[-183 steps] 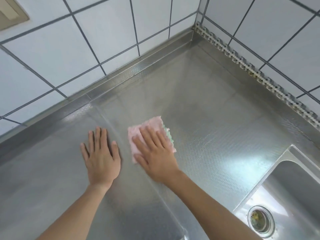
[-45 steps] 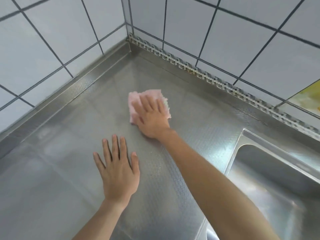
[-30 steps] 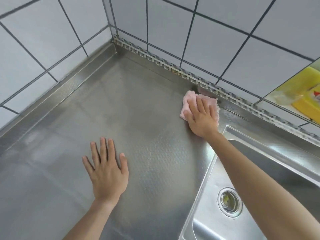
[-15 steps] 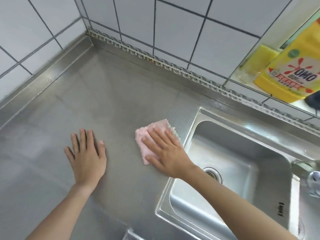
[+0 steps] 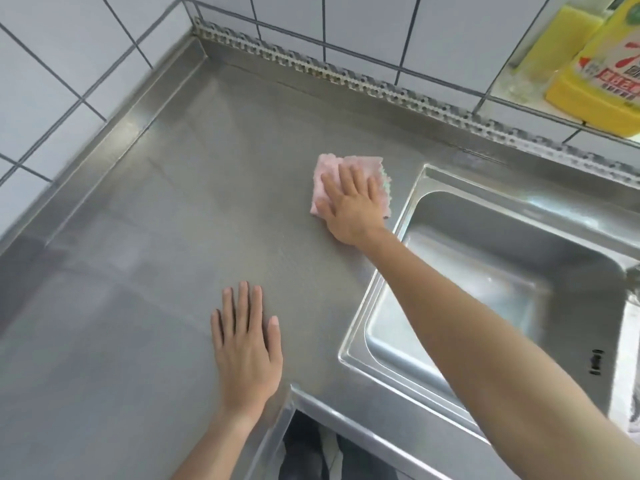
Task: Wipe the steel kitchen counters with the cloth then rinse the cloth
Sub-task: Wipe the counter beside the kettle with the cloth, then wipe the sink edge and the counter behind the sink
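Note:
A folded pink cloth (image 5: 327, 171) with a green edge lies flat on the steel counter (image 5: 194, 188), just left of the sink rim. My right hand (image 5: 351, 204) presses down on the cloth with fingers spread, covering most of it. My left hand (image 5: 244, 339) rests palm-down and empty on the counter near the front edge, well apart from the cloth.
The steel sink (image 5: 502, 271) sits to the right, its rim beside the cloth. White tiled walls meet in the far corner. A yellow detergent bottle (image 5: 602, 74) and a yellow sponge (image 5: 554, 32) stand on a ledge at top right. The counter's front corner (image 5: 292, 388) is below my left hand.
My right hand has slid the cloth away from me along the sink's left rim. My left hand stays flat on the counter. The view has shifted, showing the counter's front corner.

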{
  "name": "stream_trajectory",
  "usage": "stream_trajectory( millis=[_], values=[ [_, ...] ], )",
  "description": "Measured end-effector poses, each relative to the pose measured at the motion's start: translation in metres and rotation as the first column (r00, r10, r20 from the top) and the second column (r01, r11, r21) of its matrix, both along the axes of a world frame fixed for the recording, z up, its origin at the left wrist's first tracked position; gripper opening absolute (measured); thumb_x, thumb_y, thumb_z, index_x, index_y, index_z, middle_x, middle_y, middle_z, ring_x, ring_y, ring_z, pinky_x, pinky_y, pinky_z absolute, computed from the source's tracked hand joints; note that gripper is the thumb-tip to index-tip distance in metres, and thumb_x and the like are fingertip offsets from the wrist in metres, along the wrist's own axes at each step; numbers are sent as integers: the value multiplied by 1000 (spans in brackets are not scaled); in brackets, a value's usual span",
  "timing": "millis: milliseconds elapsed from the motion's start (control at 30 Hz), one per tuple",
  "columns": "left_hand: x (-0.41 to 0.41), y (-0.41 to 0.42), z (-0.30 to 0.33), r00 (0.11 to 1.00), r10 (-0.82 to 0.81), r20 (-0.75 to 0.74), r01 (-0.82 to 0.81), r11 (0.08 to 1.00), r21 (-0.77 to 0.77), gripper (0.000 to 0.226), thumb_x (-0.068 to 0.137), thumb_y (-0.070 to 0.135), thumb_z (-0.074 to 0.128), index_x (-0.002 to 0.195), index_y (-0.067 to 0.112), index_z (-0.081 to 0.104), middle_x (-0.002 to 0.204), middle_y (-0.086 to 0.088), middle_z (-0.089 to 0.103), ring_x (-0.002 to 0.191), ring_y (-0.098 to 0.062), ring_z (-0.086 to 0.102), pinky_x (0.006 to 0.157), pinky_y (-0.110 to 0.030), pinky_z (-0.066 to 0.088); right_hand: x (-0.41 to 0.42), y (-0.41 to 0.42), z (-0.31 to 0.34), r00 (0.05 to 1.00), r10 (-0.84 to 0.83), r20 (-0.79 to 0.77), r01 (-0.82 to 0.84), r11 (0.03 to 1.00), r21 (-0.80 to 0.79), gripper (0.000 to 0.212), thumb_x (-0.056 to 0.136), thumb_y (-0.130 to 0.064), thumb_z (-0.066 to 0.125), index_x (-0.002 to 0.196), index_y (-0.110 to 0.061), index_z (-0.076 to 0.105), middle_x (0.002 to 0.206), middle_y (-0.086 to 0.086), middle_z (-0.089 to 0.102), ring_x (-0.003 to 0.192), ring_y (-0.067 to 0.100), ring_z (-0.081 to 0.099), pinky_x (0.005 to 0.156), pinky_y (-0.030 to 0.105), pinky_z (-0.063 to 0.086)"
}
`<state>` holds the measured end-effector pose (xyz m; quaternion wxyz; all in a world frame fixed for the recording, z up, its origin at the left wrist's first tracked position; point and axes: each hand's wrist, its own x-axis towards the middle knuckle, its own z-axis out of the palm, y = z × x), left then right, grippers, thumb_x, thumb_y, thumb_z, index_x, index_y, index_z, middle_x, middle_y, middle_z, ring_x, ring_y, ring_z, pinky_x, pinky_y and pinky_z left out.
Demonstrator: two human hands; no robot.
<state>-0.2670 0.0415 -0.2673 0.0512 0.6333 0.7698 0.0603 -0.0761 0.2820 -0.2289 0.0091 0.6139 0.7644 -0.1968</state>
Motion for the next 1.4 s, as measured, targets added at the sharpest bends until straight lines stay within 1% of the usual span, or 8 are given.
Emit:
stream_trajectory(
  millis=[167, 367, 500, 700, 867, 1033, 1267, 1400],
  values=[
    [-2, -2, 2, 998, 10, 67, -12, 1000, 29, 58, 108, 33, 24, 162, 13, 34, 172, -8, 27, 162, -29, 17, 130, -52, 13, -48, -137, -5, 990, 121, -75, -119, 992, 29, 57, 112, -45, 30, 165, -27, 24, 175, 4, 9, 162, 28, -6, 129, 51, -6],
    [-1, -1, 14, 978, 7, 209, -6, 1000, -5, 57, 105, 28, 28, 158, 10, 41, 169, -12, 32, 160, -35, 20, 128, -57, 13, -6, -299, -11, 999, 37, -31, -34, 996, 81, 55, 112, -48, 30, 163, -29, 30, 173, -2, 17, 162, 22, 5, 131, 52, 9],
    [7, -28, 18, 950, -195, 243, 209, 977, -33, 57, 107, 34, 35, 160, 14, 40, 172, -7, 26, 162, -33, 15, 126, -65, 9, 72, -373, -3, 961, -261, 97, 252, 963, 95, 59, 111, -48, 22, 164, -25, 29, 172, 4, 22, 161, 27, 13, 129, 50, 8],
    [55, -93, 4, 789, -598, 140, 602, 799, 17, 61, 110, 47, 17, 163, 20, 30, 175, 1, 19, 163, -28, 8, 127, -66, 14, 88, -392, 3, 690, -715, 115, 717, 697, 30, 62, 109, -48, 10, 166, -26, 17, 175, 5, 10, 162, 26, -2, 129, 53, -2],
    [54, -93, -8, 795, -606, 14, 606, 795, 37, 58, 111, 39, 15, 164, 17, 25, 173, -4, 24, 163, -31, 12, 126, -65, 16, 6, -354, -3, 880, -474, -8, 474, 880, 27, 56, 112, -43, 24, 166, -27, 22, 175, 4, 12, 162, 28, -2, 129, 53, -5],
    [54, -92, -8, 793, -609, 9, 608, 793, 40, 63, 109, 48, 21, 165, 18, 26, 173, -4, 24, 163, -30, 12, 128, -62, 13, 30, -382, -4, 945, -326, -16, 326, 943, 71, 55, 113, -43, 24, 165, -28, 22, 174, -3, 12, 162, 21, -2, 131, 47, 0],
    [53, -92, -5, 809, -584, 64, 586, 811, -11, 68, 106, 57, 23, 165, 24, 25, 175, 4, 16, 164, -22, 2, 129, -60, 7, 149, -465, 0, 928, -370, 41, 368, 929, 40, 57, 110, -50, 18, 165, -34, 17, 174, -10, 7, 161, 12, -6, 131, 40, -1],
    [78, -94, 7, 743, -632, 219, 650, 760, -11, 62, 105, 51, 30, 159, 21, 39, 173, 7, 22, 164, -16, 1, 130, -58, 0, 234, -497, 2, 770, -634, 73, 634, 773, 23, 60, 109, -51, 17, 166, -33, 12, 175, -9, 4, 161, 12, -7, 131, 38, -5]
  ],
)
